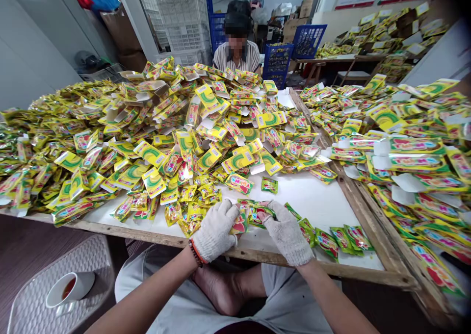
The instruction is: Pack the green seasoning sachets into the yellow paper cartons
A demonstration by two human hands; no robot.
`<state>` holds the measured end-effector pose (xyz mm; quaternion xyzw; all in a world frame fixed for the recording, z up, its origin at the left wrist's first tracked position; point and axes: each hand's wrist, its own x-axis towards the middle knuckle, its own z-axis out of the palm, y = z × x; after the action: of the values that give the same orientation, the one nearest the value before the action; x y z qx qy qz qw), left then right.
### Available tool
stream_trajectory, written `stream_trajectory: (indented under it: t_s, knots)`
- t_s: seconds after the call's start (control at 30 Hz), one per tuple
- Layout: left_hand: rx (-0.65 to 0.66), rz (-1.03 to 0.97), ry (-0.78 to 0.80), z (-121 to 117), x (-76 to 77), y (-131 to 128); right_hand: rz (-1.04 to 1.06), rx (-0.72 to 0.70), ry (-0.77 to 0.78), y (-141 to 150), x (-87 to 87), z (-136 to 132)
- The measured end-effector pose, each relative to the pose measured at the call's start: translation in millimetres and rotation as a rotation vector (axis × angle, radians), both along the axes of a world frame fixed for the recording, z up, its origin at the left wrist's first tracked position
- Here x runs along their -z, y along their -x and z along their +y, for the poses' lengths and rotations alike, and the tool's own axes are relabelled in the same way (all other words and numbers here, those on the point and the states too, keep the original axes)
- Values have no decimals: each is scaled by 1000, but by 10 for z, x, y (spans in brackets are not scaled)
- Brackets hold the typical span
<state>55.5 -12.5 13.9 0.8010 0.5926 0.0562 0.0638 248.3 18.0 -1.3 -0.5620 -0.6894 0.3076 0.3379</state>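
Note:
Both hands wear white knit gloves with bare fingertips and meet near the table's front edge. My left hand [216, 230] closes round a small printed carton [241, 222], its fingers covering part of it. Close by on the right, my right hand [289, 233] has its fingers closed on a small green packet [257, 213], level with the carton's end. Yellow packets [189, 211] lie heaped beside my left hand. Several green packets [327, 243] with red fruit prints lie in a row right of my right hand. A single green packet [269, 185] lies farther back on the white tabletop [294, 189].
A large heap of yellow cartons [162, 103] covers the table's back and left. Beyond a wooden rail [353, 201], more cartons [415, 147] are piled. A person [237, 54] sits opposite. A stool [33, 299] at lower left carries a cup [83, 282] of reddish-brown liquid.

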Motion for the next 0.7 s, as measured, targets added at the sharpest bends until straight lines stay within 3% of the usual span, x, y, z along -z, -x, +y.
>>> stream_trajectory:
  t_s: [0.13, 0.27, 0.4, 0.53, 0.7]
  knots:
    - [-32, -11, -20, 12, -24, -10, -44, -37, -12, -27, 29, 5]
    - [-43, -16, -65, -61, -60, -79, -124, -147, -29, -70, -64, 1]
    - [25, 3, -153, -69, 103, -136, -190, -214, 17, -117, -177, -10]
    - [113, 2, -275, 90, 309, -187, -315, -187, -80, -148, -180, 19]
    - [115, 53, -314, 168, 314, -203, -294, -174, -35, -256, -150, -18]
